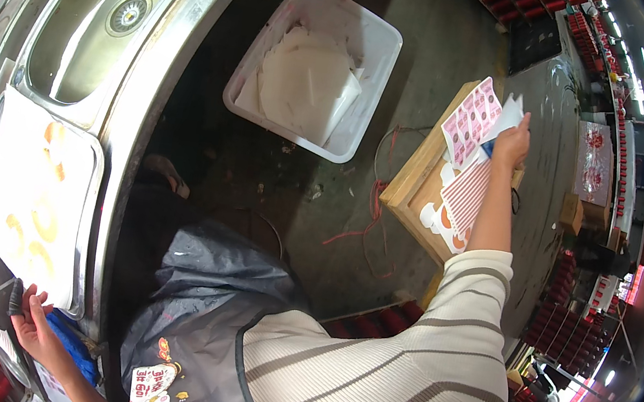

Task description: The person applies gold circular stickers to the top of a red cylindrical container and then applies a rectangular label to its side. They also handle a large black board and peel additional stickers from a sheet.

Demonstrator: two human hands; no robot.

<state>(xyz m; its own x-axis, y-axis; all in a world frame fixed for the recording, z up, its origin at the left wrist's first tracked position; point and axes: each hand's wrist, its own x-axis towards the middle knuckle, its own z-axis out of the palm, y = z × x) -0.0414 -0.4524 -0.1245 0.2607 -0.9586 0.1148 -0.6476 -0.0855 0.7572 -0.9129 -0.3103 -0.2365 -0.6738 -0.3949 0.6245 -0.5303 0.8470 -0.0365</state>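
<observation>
My left hand (40, 334) is at the lower left, beside the corner of a metal tray at the sink counter. Its fingers are apart, and a short black wrap or cover (17, 296) shows at one fingertip. On the tray lies a white sheet (23, 192) with faint orange shapes. Off to the right, my right hand (513, 146) reaches over a wooden table and is closed on some white paper sheets (507, 116). Beneath and beside it are a pink printed sheet (474, 115), a red-and-white striped sheet (467, 197) and several white cut-outs with orange parts (443, 220).
A steel sink (104, 22) fills the upper left. On the floor stands a white plastic bin (375, 85) with pale sheets inside. A red cord (374, 212) trails by the wooden table (416, 177). Racks of red cylinders (568, 322) line the right side.
</observation>
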